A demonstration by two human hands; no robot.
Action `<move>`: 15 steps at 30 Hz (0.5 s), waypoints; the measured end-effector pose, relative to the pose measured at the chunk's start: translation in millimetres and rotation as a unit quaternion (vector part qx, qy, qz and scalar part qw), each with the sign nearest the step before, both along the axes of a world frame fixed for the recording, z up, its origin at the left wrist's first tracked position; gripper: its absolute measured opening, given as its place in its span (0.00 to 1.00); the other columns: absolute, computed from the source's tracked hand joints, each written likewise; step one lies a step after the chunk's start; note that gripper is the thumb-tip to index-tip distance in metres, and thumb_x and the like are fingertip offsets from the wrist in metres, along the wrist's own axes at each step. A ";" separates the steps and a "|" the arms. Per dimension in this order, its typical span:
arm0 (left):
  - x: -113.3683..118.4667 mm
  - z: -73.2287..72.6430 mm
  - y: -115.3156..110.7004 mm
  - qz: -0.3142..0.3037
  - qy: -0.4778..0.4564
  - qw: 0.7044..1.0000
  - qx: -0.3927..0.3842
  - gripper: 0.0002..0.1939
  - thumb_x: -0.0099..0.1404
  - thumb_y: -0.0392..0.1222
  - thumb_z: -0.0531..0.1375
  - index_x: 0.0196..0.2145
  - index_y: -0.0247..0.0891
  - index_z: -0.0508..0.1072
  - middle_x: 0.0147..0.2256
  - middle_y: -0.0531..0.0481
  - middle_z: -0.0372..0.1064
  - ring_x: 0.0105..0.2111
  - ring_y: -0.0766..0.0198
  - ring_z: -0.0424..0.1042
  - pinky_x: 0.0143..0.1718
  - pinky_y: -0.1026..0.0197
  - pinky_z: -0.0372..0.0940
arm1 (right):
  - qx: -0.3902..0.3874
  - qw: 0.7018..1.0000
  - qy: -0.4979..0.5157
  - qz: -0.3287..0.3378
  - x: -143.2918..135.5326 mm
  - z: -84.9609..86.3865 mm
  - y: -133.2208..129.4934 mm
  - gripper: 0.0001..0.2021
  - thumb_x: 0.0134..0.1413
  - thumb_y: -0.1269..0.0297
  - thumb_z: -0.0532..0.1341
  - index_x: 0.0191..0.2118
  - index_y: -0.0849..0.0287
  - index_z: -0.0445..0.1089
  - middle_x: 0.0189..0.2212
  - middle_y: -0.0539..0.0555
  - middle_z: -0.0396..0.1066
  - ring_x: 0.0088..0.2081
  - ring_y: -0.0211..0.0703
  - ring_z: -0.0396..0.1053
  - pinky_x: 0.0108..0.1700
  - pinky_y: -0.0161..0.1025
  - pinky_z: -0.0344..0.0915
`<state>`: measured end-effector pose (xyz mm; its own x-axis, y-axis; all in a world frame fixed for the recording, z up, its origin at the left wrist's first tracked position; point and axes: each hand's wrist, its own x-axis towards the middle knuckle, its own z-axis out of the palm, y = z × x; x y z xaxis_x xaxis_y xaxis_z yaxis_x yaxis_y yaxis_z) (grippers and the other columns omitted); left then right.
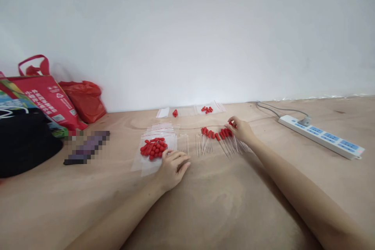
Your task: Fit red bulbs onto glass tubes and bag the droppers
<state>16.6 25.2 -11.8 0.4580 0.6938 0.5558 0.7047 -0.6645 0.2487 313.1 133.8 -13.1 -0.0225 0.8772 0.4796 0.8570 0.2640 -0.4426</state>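
Observation:
Red rubber bulbs lie in a pile on clear zip bags left of centre. My left hand rests at the pile's right edge, fingers apart and curved, with nothing seen in it. Thin clear tubes lie just beyond it. A row of clear tubes tipped with red bulbs fans out to the right. At that row's right end, my right hand pinches a red bulb between thumb and fingers; whether a tube is attached is unclear.
Near the wall lie small bags with several red bulbs and more tubes. A power strip with a grey cable is at the right. Red bags, a black hat and a pixelated dark object occupy the left.

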 end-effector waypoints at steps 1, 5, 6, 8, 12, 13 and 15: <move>0.0 0.2 -0.1 0.001 0.002 1.000 -0.002 0.07 0.60 0.38 0.53 0.32 0.40 0.71 0.32 0.51 0.72 0.33 0.64 0.69 0.42 0.54 0.50 | -0.003 1.000 -0.025 -0.010 -1.5 -2.6 -0.5 0.11 0.51 0.56 0.53 0.35 0.58 0.64 0.21 0.50 0.66 0.25 0.40 0.63 0.28 0.34 0.53; -0.2 0.2 0.4 0.000 0.005 1.000 -0.002 0.07 0.60 0.38 0.53 0.31 0.40 0.72 0.32 0.51 0.72 0.34 0.63 0.68 0.42 0.53 0.49 | 0.012 0.995 -0.091 -0.035 -7.3 -4.8 -3.2 0.12 0.52 0.56 0.53 0.38 0.58 0.65 0.27 0.54 0.69 0.30 0.43 0.65 0.33 0.37 0.53; -0.1 -0.1 0.5 0.001 0.004 1.000 0.001 0.07 0.60 0.38 0.54 0.30 0.41 0.72 0.33 0.51 0.72 0.35 0.63 0.68 0.42 0.53 0.48 | 0.018 0.995 -0.097 -0.032 -9.0 -3.8 -4.1 0.12 0.52 0.57 0.53 0.37 0.59 0.66 0.28 0.54 0.69 0.31 0.43 0.65 0.34 0.37 0.53; 0.1 -0.8 0.4 0.006 0.001 1.000 0.005 0.06 0.59 0.38 0.54 0.30 0.41 0.72 0.33 0.51 0.72 0.35 0.62 0.68 0.42 0.52 0.48 | 0.024 0.995 -0.101 -0.012 -14.0 -1.2 -6.7 0.11 0.52 0.59 0.52 0.35 0.59 0.67 0.29 0.55 0.68 0.32 0.43 0.65 0.34 0.37 0.53; 1.8 -1.3 0.4 0.042 0.001 0.999 0.005 0.06 0.58 0.37 0.55 0.26 0.40 0.71 0.34 0.51 0.71 0.36 0.60 0.67 0.42 0.50 0.47 | 0.000 0.992 -0.115 0.058 -31.7 1.6 -14.9 0.11 0.51 0.59 0.54 0.31 0.58 0.69 0.28 0.54 0.67 0.33 0.42 0.64 0.35 0.36 0.53; 2.7 -0.8 1.1 0.056 0.002 0.998 0.004 0.06 0.57 0.37 0.56 0.25 0.40 0.70 0.34 0.51 0.71 0.37 0.59 0.66 0.42 0.50 0.47 | -0.009 0.990 -0.121 0.069 -36.7 1.7 -17.2 0.11 0.51 0.58 0.54 0.30 0.58 0.70 0.28 0.54 0.67 0.33 0.42 0.64 0.36 0.36 0.53; 5.3 1.3 4.1 0.084 0.003 0.996 0.005 0.05 0.56 0.37 0.57 0.23 0.39 0.69 0.34 0.49 0.70 0.37 0.58 0.66 0.41 0.49 0.48 | -0.024 0.988 -0.133 0.077 -45.3 1.8 -21.2 0.11 0.50 0.57 0.55 0.31 0.57 0.70 0.28 0.53 0.67 0.34 0.42 0.64 0.37 0.37 0.52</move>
<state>21.9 29.3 -10.5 0.3398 0.7547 0.5612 0.8071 -0.5403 0.2379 267.7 112.5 -11.3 -0.2775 0.8752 0.3963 0.8961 0.3845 -0.2216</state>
